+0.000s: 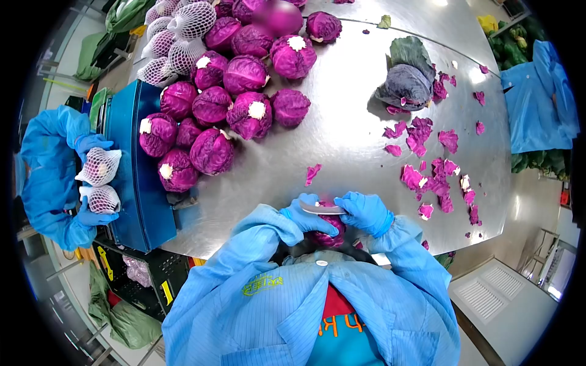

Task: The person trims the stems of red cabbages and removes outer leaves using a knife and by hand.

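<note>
Close to my chest, at the table's near edge, my left hand (310,218) in a blue glove is wrapped round a red cabbage (329,236). My right hand (368,213), gloved too, is closed on a knife (322,209) whose blade lies across the top of that cabbage, its tip end beside my left fingers. The handle is mostly hidden in my right hand. A torn purple leaf piece (312,174) lies just beyond my hands on the steel table (262,183).
Trimmed red cabbages (245,74) are piled at the left, with net-wrapped ones (192,21) behind. An untrimmed cabbage (406,86) and leaf scraps (436,177) lie right. Past a blue machine (140,165), a co-worker's gloved hands (97,216) hold two netted cabbages (101,200).
</note>
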Motion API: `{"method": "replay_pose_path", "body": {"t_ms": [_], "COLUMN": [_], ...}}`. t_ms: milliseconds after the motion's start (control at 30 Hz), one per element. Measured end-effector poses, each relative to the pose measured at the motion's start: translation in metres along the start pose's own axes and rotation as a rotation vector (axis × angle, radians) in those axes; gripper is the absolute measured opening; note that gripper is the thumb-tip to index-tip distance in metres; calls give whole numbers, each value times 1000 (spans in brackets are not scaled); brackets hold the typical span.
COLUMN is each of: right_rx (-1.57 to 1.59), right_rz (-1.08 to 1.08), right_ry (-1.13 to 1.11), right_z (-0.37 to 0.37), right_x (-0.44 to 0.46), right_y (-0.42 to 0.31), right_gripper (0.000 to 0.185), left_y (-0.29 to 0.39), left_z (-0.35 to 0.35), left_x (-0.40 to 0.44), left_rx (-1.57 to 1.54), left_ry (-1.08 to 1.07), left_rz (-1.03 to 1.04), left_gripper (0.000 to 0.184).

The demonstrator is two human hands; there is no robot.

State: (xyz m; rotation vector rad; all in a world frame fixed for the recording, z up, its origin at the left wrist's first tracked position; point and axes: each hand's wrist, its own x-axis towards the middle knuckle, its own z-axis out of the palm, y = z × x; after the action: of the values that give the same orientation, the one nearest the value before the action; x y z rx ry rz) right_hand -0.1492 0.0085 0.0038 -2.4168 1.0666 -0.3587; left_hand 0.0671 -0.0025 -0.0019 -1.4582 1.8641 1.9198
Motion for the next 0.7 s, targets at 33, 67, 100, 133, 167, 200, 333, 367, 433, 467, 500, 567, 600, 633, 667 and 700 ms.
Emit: {"method": "replay_pose_path", "body": {"t_ms": [33, 67, 100, 133, 167, 200, 333, 367, 433, 467, 500, 567, 600, 633, 667, 700], "right_rx": [-14, -24, -14, -5, -140, -32, 140, 232, 680, 881, 749, 919, 886, 851, 759, 733], "right_rz": [-35, -69, -24, 25, 194, 352, 722, 727, 516, 502, 423, 397, 407, 418, 396, 417], "right_ry": [-24, -47, -54, -60, -45, 160, 281, 239, 161, 94, -74, -39, -18, 7, 82, 135], "right_z": [-1, -1, 5, 5, 0, -6, -19, -15, -1, 12, 9, 12, 14, 14, 10, 10], "right_x": [1, 2, 4, 9, 13, 18, 26, 19, 8, 0, -3, -9, -15, -18, -19, -23], "right_y": [6, 12, 27, 41, 55, 68, 84, 85, 55, 38, 23, -8, -18, -28, -37, -45], "right_gripper": [18, 17, 15, 14, 11, 15, 49, 50, 37, 36, 35, 38, 39, 40, 39, 37], "left_y": [0, 0, -3, -6, -9, -12, -14, -17, -23, -20, -18, -13, -9, -4, -1, -1], "left_z": [0, 0, 5, 14, 21, 24, 27, 28, 34, 35, 36, 38, 37, 34, 33, 33], "left_x": [1, 1, -3, -9, -13, -14, -24, -27, -29, -31, -31, -32, -33, -33, -32, -32], "left_rx": [51, 102, 201, 302, 402, 273, -169, -163, -163, -93, -54, 26, 32, 40, 48, -24], "left_ry": [-14, -31, 52, 132, 212, 178, 117, 127, 145, 164, 205, 291, 316, 340, 361, 358], "left_rz": [5, 7, 34, 64, 96, 98, 77, 103, 153, 178, 204, 246, 260, 278, 299, 261], "left_gripper": [66, 69, 73, 78, 82, 83, 90, 90, 91, 89, 89, 90, 89, 88, 87, 87]}}
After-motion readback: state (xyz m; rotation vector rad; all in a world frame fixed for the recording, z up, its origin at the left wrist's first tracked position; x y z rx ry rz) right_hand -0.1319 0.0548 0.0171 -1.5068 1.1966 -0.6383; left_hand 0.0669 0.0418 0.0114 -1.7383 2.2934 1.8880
